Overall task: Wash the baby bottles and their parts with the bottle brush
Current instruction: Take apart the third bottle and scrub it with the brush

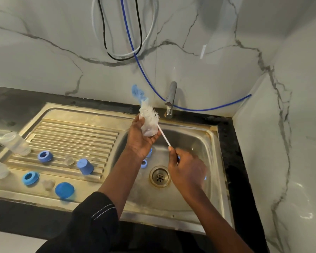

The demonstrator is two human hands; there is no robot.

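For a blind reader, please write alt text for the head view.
Over a steel sink, the left hand holds a clear baby bottle while the right hand grips the bottle brush by its handle. Blue rings and caps lie on the drainboard.

White marble-veined wall (pixel 44 61) (corner right), black countertop (pixel 233 170), steel tap (pixel 171 95)

Left hand (pixel 139 141) gripping, right hand (pixel 186 170) pinching, forearms extended
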